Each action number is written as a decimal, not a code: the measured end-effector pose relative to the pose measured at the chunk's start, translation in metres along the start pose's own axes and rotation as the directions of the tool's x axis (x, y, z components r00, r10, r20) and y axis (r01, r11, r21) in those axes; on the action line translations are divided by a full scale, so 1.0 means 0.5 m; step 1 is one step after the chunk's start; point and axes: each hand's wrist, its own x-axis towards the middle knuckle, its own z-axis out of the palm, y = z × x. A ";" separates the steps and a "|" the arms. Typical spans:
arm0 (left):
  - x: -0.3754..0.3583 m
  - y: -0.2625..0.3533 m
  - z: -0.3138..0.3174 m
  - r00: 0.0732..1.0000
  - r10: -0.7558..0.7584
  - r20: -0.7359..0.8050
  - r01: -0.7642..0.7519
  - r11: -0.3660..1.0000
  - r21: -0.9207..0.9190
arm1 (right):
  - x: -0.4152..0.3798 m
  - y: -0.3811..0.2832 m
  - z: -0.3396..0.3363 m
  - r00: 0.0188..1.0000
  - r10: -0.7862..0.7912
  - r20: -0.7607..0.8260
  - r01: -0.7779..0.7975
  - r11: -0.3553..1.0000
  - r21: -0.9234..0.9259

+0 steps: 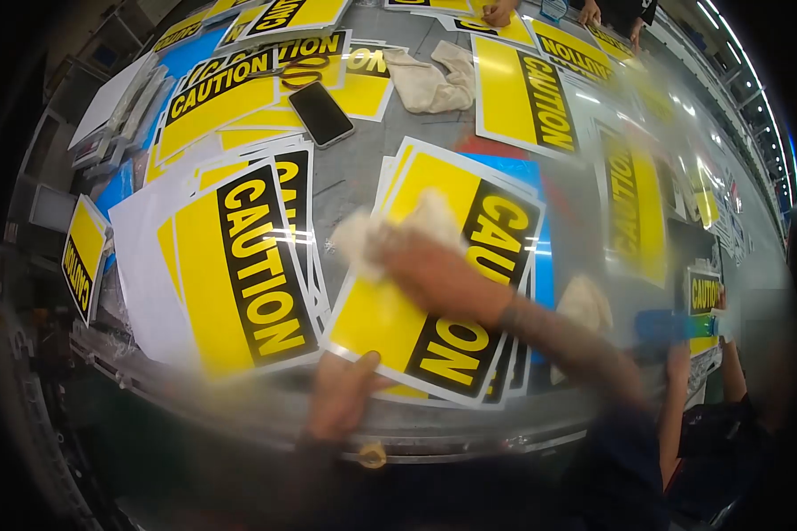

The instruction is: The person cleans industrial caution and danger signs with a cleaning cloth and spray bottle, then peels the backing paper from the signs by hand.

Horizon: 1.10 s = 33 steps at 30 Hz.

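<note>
Under cloth (352, 241) in right hand (429, 268): "CAUTION" sign (388, 311), letters part-hidden.

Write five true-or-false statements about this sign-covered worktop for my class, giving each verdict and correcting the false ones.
1. The right hand holds a pale cloth over a CAUTION sign. True.
2. The left hand is holding the phone. False: the left hand is at the sign's near edge, and the phone lies apart from both hands.
3. The phone lies farther from the camera than the sign under the cloth. True.
4. That sign's lettering is white on blue. False: it is yellow on a black band.
5. A blue sheet shows beside the sign under the cloth. True.
</note>
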 end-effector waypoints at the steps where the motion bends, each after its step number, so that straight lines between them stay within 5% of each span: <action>1: 0.001 0.001 0.002 1.000 0.005 -0.004 -0.005 1.000 -0.001 | 0.012 -0.072 -0.027 0.995 -0.017 0.095 0.011 0.998 0.065; 5: -0.002 0.000 0.001 1.000 -0.011 0.002 0.011 0.999 0.030 | 0.044 0.032 -0.044 0.978 0.206 0.028 -0.204 0.976 -0.076; 8: -0.005 0.003 0.006 1.000 0.012 -0.007 -0.012 0.999 0.037 | 0.016 -0.050 -0.011 0.992 0.090 0.094 -0.103 0.984 0.148; 12: -0.010 -0.003 0.004 1.000 0.005 -0.005 -0.005 1.000 0.026 | 0.035 0.022 -0.046 0.986 0.158 -0.052 -0.165 0.974 -0.156; 16: 0.001 0.002 0.000 1.000 -0.014 0.006 0.014 1.000 -0.002 | -0.015 -0.121 -0.057 0.984 0.002 0.179 -0.067 0.933 0.353; 19: 0.000 -0.004 0.000 1.000 0.003 -0.015 -0.003 1.000 0.021 | -0.039 -0.107 -0.150 0.902 0.190 0.388 -0.373 0.796 0.478; 20: 0.001 -0.004 0.000 1.000 -0.001 -0.023 0.002 1.000 0.020 | -0.037 -0.091 -0.161 0.922 0.226 0.315 -0.367 0.771 0.521; 22: -0.003 0.000 0.007 0.999 -0.015 -0.036 0.016 1.000 0.021 | -0.009 -0.056 -0.171 0.952 0.298 0.069 -0.306 0.907 0.290; 25: -0.005 -0.003 0.003 0.999 -0.029 -0.045 0.029 1.000 0.007 | 0.047 -0.008 -0.124 0.904 0.427 0.011 -0.421 0.887 0.192; 33: -0.007 -0.015 -0.009 0.979 -0.154 -0.131 0.156 0.988 0.010 | 0.089 0.007 -0.042 0.940 0.319 -0.121 -0.314 0.948 0.056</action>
